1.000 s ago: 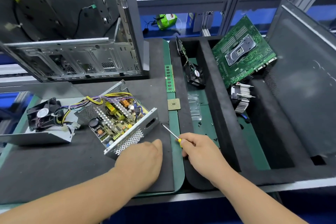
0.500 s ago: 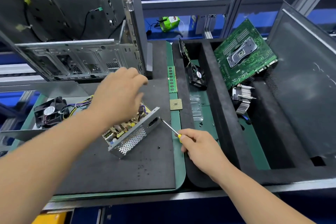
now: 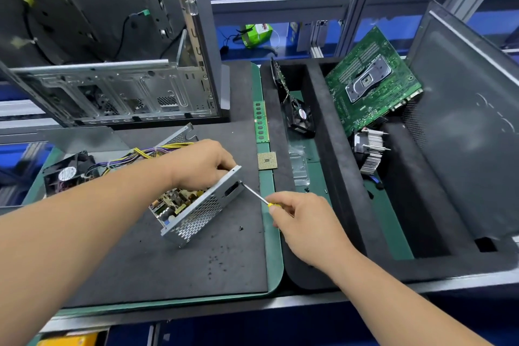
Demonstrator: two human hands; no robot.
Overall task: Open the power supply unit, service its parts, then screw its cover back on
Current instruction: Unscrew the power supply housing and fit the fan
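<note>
One power supply unit (image 3: 196, 206) lies open on the dark mat of the surface (image 3: 168, 267), its circuit board showing. My left hand (image 3: 200, 166) grips its top edge, and my right hand (image 3: 306, 222) holds a yellow-handled screwdriver (image 3: 257, 195) with the tip at its side panel. Beside it lie a fan (image 3: 68, 173) with coloured wires, a processor chip (image 3: 267, 161) and a memory stick (image 3: 261, 125).

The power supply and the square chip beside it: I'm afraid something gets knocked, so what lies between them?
In the head view, only bare black mat and its green edge lie between the power supply and the chip.
</note>
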